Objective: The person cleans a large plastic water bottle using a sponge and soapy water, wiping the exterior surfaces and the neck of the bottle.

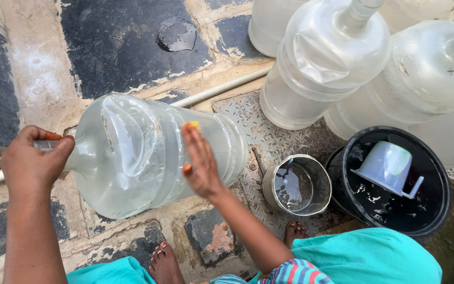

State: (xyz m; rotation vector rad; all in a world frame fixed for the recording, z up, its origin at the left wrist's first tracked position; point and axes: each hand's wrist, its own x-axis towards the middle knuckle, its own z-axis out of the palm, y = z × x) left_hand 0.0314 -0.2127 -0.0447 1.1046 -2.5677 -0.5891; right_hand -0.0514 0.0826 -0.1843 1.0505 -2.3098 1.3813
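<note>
A large clear plastic water jug (132, 152) lies tilted on its side in front of me, with some water inside. My left hand (32, 158) is shut around its neck at the left. My right hand (199, 160) presses flat against the jug's side, fingers together, with a small yellow scrubber (192, 125) showing at the fingertips. My bare feet (165, 263) stand below on the stone floor.
Several more clear jugs (332, 58) stand at the upper right. A black bucket (437, 210) holds a white plastic mug (387, 167) and a little water. A small metal tin (296, 185) with water sits beside it. A white pipe (222, 87) runs along the wet floor.
</note>
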